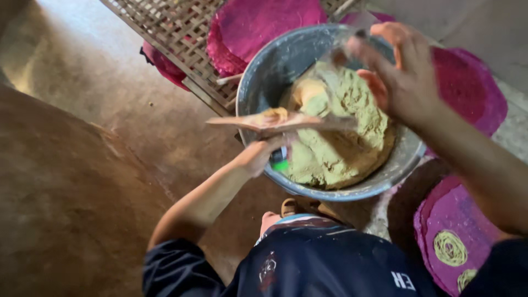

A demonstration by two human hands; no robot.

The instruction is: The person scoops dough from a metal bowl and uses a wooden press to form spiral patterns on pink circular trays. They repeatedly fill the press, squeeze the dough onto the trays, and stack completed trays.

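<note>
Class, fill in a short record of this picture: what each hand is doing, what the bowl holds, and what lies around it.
Left hand: grips a flat wooden paddle with a dab of dough on it, held over the bowl.
Right hand: raised above the bowl, fingers spread, blurred.
Bowl: grey metal, holding a mound of yellow-green dough.
Around it: magenta round mats, one with coiled dough on it; a woven bamboo rack.
Floor: bare brown earth.

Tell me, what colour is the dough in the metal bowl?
The dough is a pale yellowish green, seen in the head view.
</note>
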